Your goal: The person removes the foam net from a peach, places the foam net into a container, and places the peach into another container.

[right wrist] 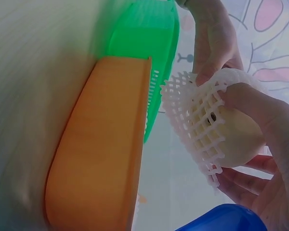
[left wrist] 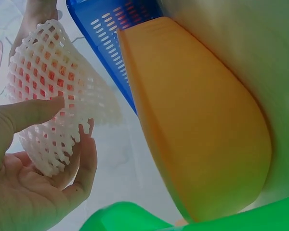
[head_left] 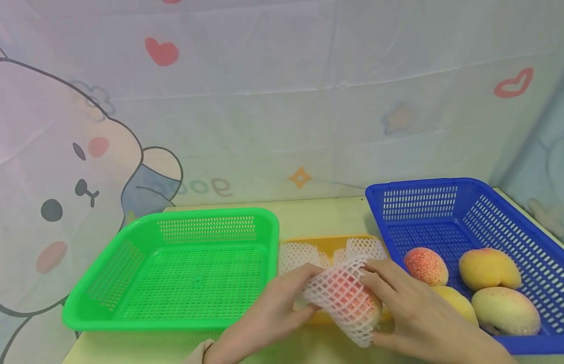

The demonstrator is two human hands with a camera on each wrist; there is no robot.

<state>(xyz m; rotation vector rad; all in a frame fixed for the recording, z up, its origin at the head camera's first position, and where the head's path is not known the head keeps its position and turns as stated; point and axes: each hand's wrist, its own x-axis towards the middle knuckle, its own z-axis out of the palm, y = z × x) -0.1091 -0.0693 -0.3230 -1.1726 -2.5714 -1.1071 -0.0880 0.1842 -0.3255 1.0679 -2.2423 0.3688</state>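
A peach (right wrist: 243, 139), reddish on one side and pale yellow on the other, sits partly inside a white foam fruit net (head_left: 329, 288). My left hand (head_left: 274, 301) pinches the closed-looking end of the net between thumb and fingers. On the other side, my right hand (head_left: 411, 303) grips the peach and the net's open edge, its thumb below and fingers above. The right wrist view shows bare peach sticking out of the net toward the right palm. Both hands hold it in front of a yellow-orange bin (left wrist: 197, 120), which has more white foam nets (head_left: 300, 255) in it.
A green basket (head_left: 172, 323) stands at the left, with its mesh floor showing. To the right, a blue basket (head_left: 420, 202) holds several peaches (head_left: 490, 269), red and yellow. The light tabletop (head_left: 324, 215) meets a printed cloth (head_left: 272, 101) behind.
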